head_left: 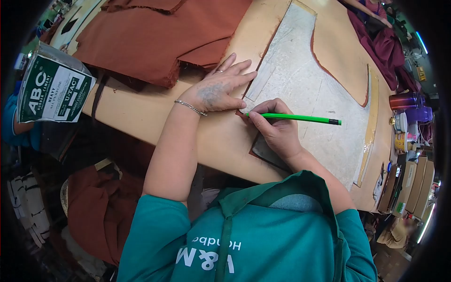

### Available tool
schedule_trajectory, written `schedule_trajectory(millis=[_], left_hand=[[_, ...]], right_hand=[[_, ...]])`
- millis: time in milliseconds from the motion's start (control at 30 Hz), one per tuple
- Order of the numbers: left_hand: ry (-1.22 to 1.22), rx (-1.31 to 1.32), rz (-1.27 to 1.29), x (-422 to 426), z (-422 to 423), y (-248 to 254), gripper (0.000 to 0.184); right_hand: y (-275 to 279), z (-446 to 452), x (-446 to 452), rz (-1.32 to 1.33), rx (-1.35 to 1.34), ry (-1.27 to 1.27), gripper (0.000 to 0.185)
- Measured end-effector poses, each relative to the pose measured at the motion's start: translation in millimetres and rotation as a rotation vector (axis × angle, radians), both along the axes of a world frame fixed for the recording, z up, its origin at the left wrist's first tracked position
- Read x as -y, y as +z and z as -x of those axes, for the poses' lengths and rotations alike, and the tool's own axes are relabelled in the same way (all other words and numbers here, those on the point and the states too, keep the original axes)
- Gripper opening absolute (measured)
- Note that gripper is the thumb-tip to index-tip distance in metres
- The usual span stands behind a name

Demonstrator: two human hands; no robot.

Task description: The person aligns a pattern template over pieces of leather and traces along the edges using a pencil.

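Note:
My right hand (277,130) is closed around a green pencil (305,118), whose tip meets the left edge of a large whitish pattern board (300,75). Beside it, my left hand (223,87) lies flat with its fingers spread, its fingertips at the board's edge. Rust-brown fabric shows as a thin rim along the board's edges. A larger pile of rust-brown fabric (155,37) lies on the table (131,110), above and left of my left hand.
An ABC rubber cement can (56,87) stands at the left. More rust fabric (98,211) hangs below the table. Maroon cloth (380,51), a person's arm (364,9), a purple container (418,114) and cardboard boxes (413,185) are at the right.

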State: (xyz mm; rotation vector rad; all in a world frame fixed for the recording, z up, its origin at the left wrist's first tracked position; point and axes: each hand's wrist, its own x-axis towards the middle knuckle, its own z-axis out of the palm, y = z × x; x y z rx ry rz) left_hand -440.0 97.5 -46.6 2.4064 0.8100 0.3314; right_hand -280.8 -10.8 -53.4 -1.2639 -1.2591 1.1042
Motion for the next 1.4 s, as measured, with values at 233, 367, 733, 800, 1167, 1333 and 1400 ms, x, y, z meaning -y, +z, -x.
schedule_trajectory(millis=[233, 367, 733, 800, 1167, 1333, 1400], left_hand=[[-0.014, -0.001, -0.012, -1.3, 0.3, -0.6, 0.070], [-0.015, 0.005, 0.001, 0.0, -0.9, 2.2, 0.069], [-0.039, -0.003, -0.019, -1.7, -0.1, 0.2, 0.069], [-0.037, -0.006, -0.017, -1.8, 0.2, -0.6, 0.069], [-0.046, -0.012, -0.017, -2.7, 0.7, -2.2, 0.068], [-0.037, 0.000, 0.010, -0.9, 2.1, -3.2, 0.067], [-0.023, -0.012, 0.012, -0.4, 0.0, 1.9, 0.067]], right_hand=[[4.8, 5.8, -4.8, -0.052, 0.132, -0.015, 0.010], [13.0, -22.0, 12.1, -0.011, 0.213, -0.006, 0.009], [5.3, -11.7, -1.6, -0.100, 0.189, 0.047, 0.009], [11.0, -23.7, 11.8, -0.029, 0.121, 0.016, 0.009], [2.9, -9.7, -6.6, -0.132, 0.198, 0.050, 0.011], [11.6, -39.3, 17.6, -0.018, 0.274, -0.005, 0.015], [11.1, -39.6, 11.0, 0.075, 0.347, -0.018, 0.018]])
